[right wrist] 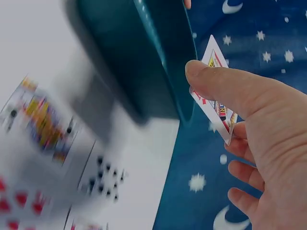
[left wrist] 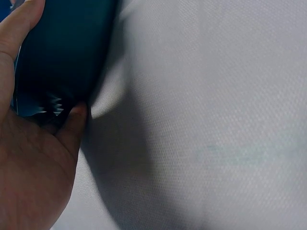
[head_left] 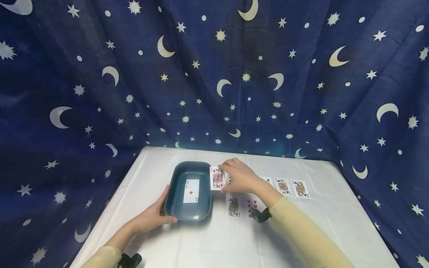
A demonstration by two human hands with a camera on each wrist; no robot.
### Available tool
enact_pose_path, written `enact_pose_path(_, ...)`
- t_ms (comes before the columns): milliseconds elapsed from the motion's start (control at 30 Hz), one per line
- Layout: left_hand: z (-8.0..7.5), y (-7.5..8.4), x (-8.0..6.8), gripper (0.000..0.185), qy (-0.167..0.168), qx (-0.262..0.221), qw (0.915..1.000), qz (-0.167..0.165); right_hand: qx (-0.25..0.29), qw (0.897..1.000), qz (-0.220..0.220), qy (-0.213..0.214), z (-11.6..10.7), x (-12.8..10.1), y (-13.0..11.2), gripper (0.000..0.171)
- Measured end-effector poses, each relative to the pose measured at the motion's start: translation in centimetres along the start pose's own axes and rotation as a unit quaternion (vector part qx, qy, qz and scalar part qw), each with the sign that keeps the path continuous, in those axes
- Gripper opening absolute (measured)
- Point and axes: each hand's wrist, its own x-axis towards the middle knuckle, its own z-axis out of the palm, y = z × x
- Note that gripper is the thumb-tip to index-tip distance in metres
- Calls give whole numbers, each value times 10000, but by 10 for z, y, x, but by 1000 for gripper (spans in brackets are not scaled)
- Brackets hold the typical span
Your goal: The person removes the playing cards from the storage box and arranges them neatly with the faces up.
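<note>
Head view. Dark teal tray (head_left: 174, 186) at about 9 o'clock of the table's centre, on white tablecloth (head_left: 214, 245). One card, the ace of clubs (head_left: 191, 191), face up and flat on the tray floor.

Left hand (head_left: 152, 216) at the tray's 7 o'clock corner: thumb up along the left wall, fingers curled round the near rim; gripping. Left wrist view: palm (left wrist: 33, 163) against the dark outer wall (left wrist: 67, 52), thumb at the tray's lower edge, bare cloth (left wrist: 216, 120) to the right.

Right hand (head_left: 239, 176) at 3 o'clock of the tray, just beside its right rim. Pinching a diamond face card (head_left: 217, 178), held at the rim's far right corner, lifted off the cloth. Right wrist view: thumb (right wrist: 225, 81) on the card's face (right wrist: 217, 103), other fingers behind it; card tilted, its corner close to the tray's lip (right wrist: 168, 62); touching or not cannot be told.

Rest of layout: three cards in a row at 3 o'clock of the hand, the outer two face cards (head_left: 283, 186) (head_left: 300, 189); a clubs face card (head_left: 233, 207) and a hearts card (head_left: 251, 206) at 6 o'clock of the hand, partly under the wrist.

Open cloth at 6 o'clock of the tray and along the near edge; also a strip between tray and left table edge. Starry blue backdrop (head_left: 214, 74) close behind the far edge.
</note>
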Motion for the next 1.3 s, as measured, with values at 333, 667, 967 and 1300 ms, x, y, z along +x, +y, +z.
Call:
enact_pose_path(333, 0, -3, 2, 127, 6, 78, 10000, 22, -134, 9991, 390, -38, -12, -54, 47, 89)
enact_pose_path(667, -1, -4, 2, 127, -9, -16, 10000, 47, -216, 9974, 682, 28, 0, -105, 87, 87)
enact_pose_path(967, 0, -4, 2, 126, -7, -59, 10000, 50, -288, 9960, 842, -112, 18, -138, 110, 88)
enact_pose_path(1300, 0, -3, 2, 126, -29, -73, 10000, 47, -112, 9954, 933, -170, 30, -159, 114, 87)
